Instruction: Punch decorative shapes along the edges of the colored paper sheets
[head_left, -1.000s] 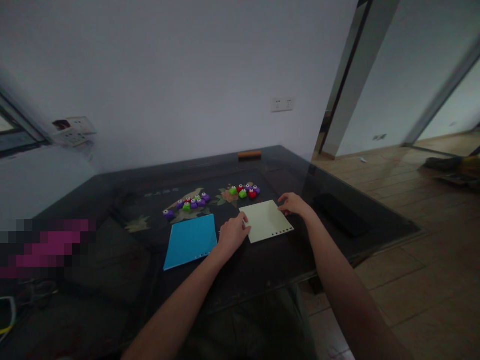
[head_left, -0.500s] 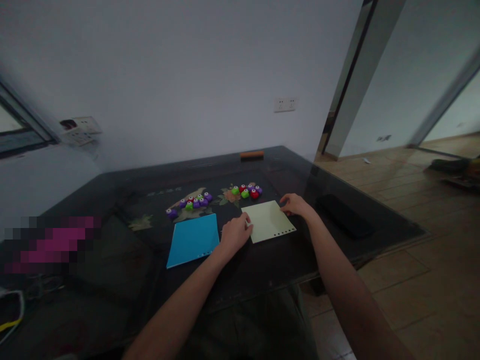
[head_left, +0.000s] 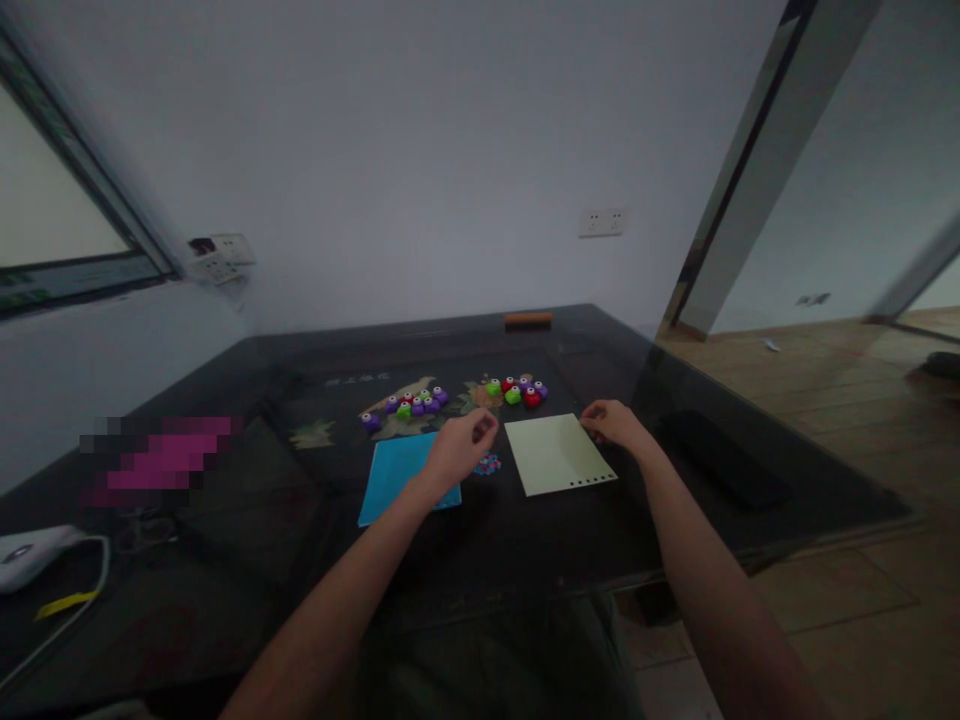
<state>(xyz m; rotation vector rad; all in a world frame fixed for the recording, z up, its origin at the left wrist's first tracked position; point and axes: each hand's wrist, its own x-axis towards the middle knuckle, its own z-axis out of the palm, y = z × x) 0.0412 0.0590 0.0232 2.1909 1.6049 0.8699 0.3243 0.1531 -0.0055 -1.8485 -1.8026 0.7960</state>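
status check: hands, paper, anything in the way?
Left hand raised above blue sheet, grip unclear. Right hand touching pale sheet at far corner. Small dotted piece between sheets.

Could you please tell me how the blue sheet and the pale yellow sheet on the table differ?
The blue sheet is bright blue, while the pale yellow sheet is cream-coloured. The left hand partly covers the blue sheet; the pale yellow sheet lies fully in view, with the right hand at its far right corner. The pale yellow sheet shows a row of punched holes along its near edge. Both lie flat on the dark table.
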